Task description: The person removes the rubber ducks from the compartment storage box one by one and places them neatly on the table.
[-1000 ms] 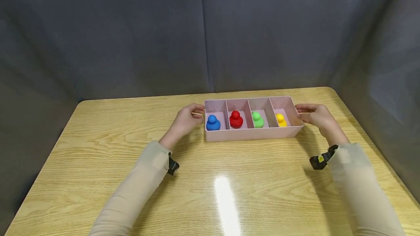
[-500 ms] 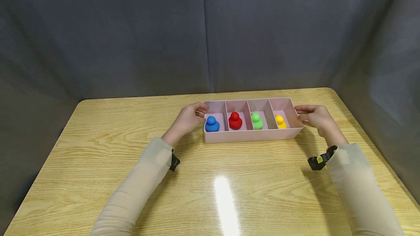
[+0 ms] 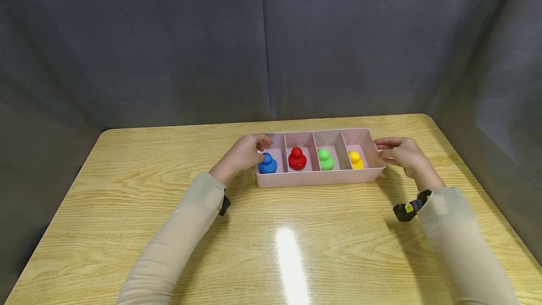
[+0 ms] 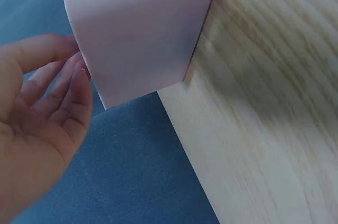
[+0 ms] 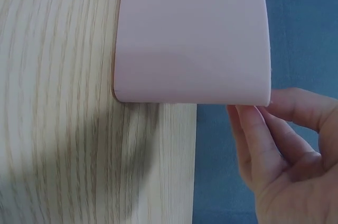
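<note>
A pink box [image 3: 319, 179] with upright dividers stands on the wooden table. From left to right its compartments hold a blue [image 3: 267, 166], a red [image 3: 297, 161], a green [image 3: 325, 161] and a yellow [image 3: 356, 161] rounded, duck-like figure. My left hand [image 3: 245, 150] reaches over the left rim, its bent fingers above the blue figure's compartment and its thumb near that figure. In the left wrist view, fingertips meet the rim of the box [image 4: 132, 39]. Straight fingers of my right hand [image 3: 404, 153] touch the right end; the right wrist view has them against the box wall [image 5: 190, 44].
The wooden table [image 3: 127, 201] reaches in front of and to the left of the box. Dark grey fabric [image 3: 169, 51] rises behind the table and along both sides. A bright light reflection lies on the tabletop near the front.
The box has slid left and slightly towards me with the figures inside. My right hand has moved left with it. My left hand now lies over the left compartment, having been beside the rim.
</note>
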Demonstrator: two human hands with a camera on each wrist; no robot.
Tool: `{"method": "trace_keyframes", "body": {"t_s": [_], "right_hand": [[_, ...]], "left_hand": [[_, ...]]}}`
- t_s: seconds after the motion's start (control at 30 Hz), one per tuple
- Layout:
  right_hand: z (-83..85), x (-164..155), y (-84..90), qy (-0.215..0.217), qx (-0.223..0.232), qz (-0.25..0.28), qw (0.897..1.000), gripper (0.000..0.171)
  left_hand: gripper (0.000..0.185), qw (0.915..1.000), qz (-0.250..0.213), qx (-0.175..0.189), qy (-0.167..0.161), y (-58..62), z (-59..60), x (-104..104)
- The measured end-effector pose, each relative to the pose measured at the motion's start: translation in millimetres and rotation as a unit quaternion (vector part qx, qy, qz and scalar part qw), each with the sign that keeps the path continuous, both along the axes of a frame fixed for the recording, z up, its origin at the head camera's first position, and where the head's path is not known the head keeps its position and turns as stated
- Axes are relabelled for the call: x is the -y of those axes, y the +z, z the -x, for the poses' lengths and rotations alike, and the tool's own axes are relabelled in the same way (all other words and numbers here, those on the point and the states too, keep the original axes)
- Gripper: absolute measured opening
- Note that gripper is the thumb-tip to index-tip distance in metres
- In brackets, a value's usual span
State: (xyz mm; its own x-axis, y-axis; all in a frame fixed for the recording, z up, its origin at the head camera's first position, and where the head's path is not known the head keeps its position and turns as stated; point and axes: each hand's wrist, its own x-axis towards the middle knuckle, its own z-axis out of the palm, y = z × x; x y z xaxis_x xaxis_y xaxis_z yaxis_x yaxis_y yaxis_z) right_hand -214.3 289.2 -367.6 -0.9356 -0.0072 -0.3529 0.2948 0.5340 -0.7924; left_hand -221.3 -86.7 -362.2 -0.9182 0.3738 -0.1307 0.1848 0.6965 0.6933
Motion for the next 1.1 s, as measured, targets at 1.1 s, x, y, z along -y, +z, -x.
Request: {"method": "trace_keyframes", "body": {"t_s": [1.1], "right_hand": [[4.4, 19, 0.2, 0.064, -0.006, 0.025, 0.998, 0.052]], "left_hand": [[0.041, 0.9948, 0.083, 0.034, -0.050, -2.7, 4.9, 18]]}}
